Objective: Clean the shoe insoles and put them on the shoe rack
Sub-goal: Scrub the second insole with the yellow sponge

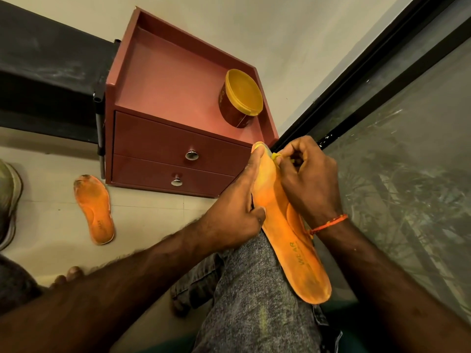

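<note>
An orange insole (290,230) lies along my raised knee, heel end nearest me and toe end pointing toward the cabinet. My left hand (237,200) grips its left edge near the toe. My right hand (308,174) has its fingers curled round a small yellow cloth (276,157), which it presses against the toe area. A second orange insole (94,208), dirty at the toe, lies flat on the tiled floor to the left, apart from both hands.
A dark red cabinet (163,80) with two drawers stands ahead, with a yellow-lidded tub (242,95) on its raised-edge top. A dark glass door (407,149) runs along the right. Part of a shoe (7,200) shows at the far left edge.
</note>
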